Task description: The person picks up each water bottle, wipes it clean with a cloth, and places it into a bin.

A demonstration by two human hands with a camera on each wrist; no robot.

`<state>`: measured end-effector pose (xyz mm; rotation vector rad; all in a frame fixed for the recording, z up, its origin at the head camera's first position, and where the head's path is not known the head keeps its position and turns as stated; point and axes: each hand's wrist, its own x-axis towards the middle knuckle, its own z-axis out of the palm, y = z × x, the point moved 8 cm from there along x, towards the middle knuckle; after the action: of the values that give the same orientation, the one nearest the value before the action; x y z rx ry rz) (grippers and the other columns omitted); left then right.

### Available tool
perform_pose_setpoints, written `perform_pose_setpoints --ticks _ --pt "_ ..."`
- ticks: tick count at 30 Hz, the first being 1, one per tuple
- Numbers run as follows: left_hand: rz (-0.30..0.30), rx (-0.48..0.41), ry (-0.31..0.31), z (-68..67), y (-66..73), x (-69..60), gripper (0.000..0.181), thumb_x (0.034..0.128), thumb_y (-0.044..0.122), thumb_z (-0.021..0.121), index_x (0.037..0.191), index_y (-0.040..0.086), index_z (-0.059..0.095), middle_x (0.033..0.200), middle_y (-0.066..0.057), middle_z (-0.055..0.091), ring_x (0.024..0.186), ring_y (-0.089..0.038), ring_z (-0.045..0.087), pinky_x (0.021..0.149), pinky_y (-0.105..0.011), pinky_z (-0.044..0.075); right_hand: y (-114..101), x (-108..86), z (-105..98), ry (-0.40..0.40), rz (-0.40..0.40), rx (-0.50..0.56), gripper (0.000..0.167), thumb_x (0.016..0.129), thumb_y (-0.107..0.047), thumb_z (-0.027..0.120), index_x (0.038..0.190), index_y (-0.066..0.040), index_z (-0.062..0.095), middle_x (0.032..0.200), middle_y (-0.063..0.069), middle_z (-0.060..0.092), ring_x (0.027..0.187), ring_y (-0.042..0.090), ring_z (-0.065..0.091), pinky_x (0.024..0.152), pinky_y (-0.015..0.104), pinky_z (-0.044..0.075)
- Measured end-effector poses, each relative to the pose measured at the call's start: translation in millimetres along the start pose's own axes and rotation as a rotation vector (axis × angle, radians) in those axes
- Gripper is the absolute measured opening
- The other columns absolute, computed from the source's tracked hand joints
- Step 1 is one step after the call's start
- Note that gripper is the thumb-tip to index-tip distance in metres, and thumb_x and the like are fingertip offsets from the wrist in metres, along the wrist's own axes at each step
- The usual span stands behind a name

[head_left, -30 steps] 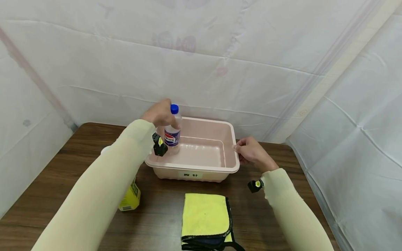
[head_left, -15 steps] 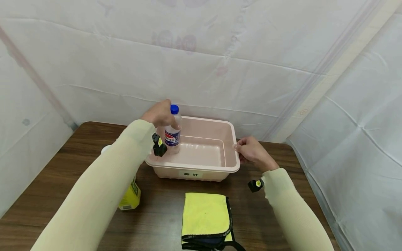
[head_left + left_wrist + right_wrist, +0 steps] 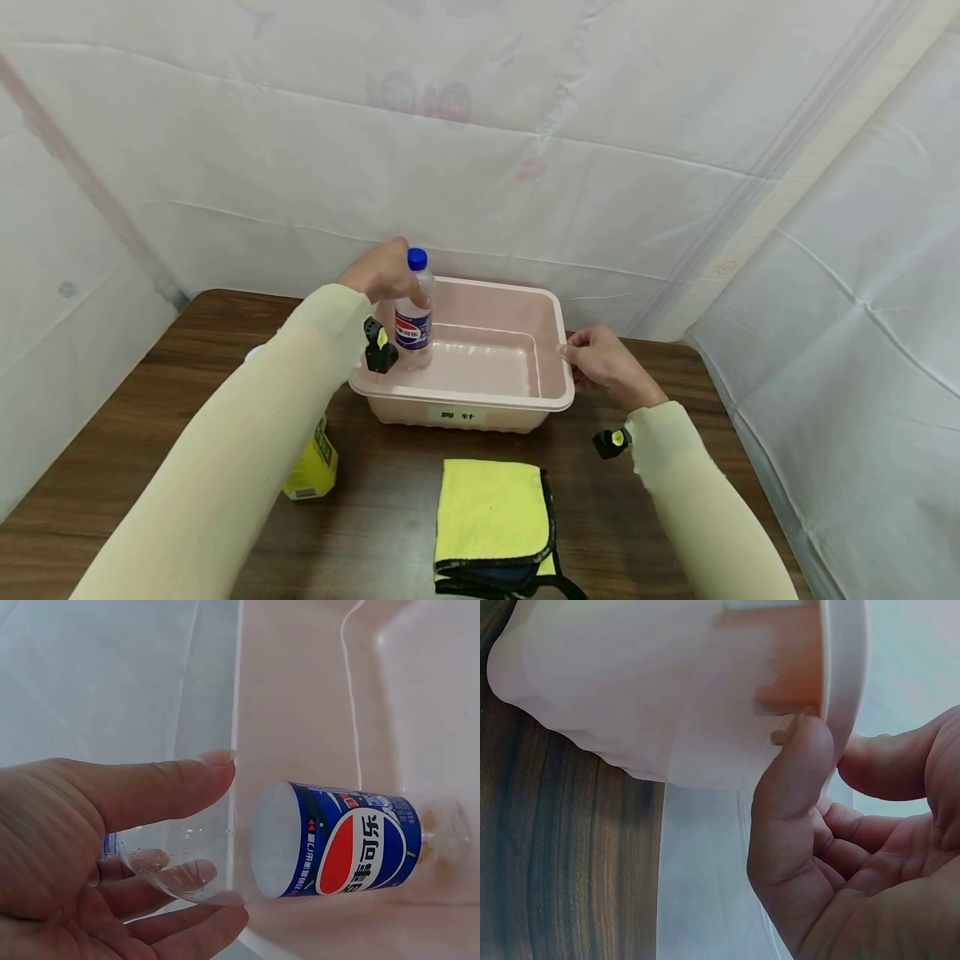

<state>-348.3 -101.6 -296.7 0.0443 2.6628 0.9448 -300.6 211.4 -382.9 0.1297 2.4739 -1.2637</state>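
Note:
A clear plastic soda bottle (image 3: 413,327) with a blue cap and a blue label stands nearly upright inside the left end of a pink plastic basin (image 3: 498,304). My left hand (image 3: 381,271) holds it by the upper part, below the cap. In the left wrist view, thumb and fingers lie around the transparent shoulder of the bottle (image 3: 360,844), above the label. The basin's right rim is pinched between thumb and index finger of my right hand (image 3: 603,364). In the right wrist view that pinch on the basin (image 3: 630,690) shows close up.
A folded yellow cloth (image 3: 491,512) with black edging lies in front of the basin on the dark wooden table (image 3: 375,533). A yellow container (image 3: 313,467) stands at left, partly hidden by my left sleeve. White sheeting (image 3: 480,167) rises behind the table and at both sides.

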Motion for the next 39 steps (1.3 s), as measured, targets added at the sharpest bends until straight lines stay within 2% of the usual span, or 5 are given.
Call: perform_pose_setpoints --ticks 14,21,29,34,39 --pt "0.016 0.023 -0.009 -4.9 7.9 -6.2 0.075 0.0911 0.020 0.079 0.147 -0.003 0.035 0.141 -0.026 0.053 0.127 -0.043 0.056 0.109 -0.057 0.051 -1 2.6 0 0.000 -0.013 -0.002 0.028 0.108 -0.018 0.055 0.110 0.007 0.066 0.074 0.007 0.062 0.063 0.016 0.060 0.058 0.028 0.054" --pt "0.017 0.067 -0.031 -4.8 15.8 -7.6 0.094 0.0943 0.031 0.077 0.164 0.003 0.020 0.162 -0.026 0.038 0.146 -0.044 0.043 0.119 -0.059 0.042 -1 1.7 -2 -0.007 -0.019 -0.008 0.028 0.108 -0.019 0.054 0.110 0.007 0.066 0.078 0.008 0.064 0.065 0.017 0.061 0.061 0.031 0.056" --pt "0.093 0.216 -0.068 -4.9 32.2 -14.2 0.094 0.0999 0.051 0.064 0.168 0.010 0.013 0.173 -0.020 0.019 0.158 -0.043 0.025 0.127 -0.062 0.029 -1 3.0 -5 0.007 -0.027 -0.014 0.026 0.108 -0.018 0.055 0.107 0.006 0.066 0.076 0.008 0.063 0.063 0.017 0.061 0.063 0.035 0.059" --pt "0.114 0.395 -0.081 -5.7 41.6 -23.3 0.092 0.1020 0.070 0.042 0.169 0.017 0.008 0.176 -0.019 0.002 0.161 -0.050 0.004 0.124 -0.077 0.009 1 2.6 -7 0.024 -0.028 -0.002 0.026 0.107 -0.017 0.055 0.105 0.007 0.065 0.073 0.007 0.061 0.061 0.016 0.061 0.062 0.035 0.060" --pt "0.143 0.486 -0.086 -2.3 48.0 -34.6 0.089 0.1032 0.073 0.030 0.169 0.020 0.004 0.176 -0.017 -0.003 0.159 -0.053 -0.004 0.120 -0.083 0.002 5 1.5 -6 0.019 -0.014 0.006 0.027 0.107 -0.018 0.055 0.106 0.007 0.066 0.074 0.008 0.062 0.062 0.017 0.061 0.059 0.030 0.057"
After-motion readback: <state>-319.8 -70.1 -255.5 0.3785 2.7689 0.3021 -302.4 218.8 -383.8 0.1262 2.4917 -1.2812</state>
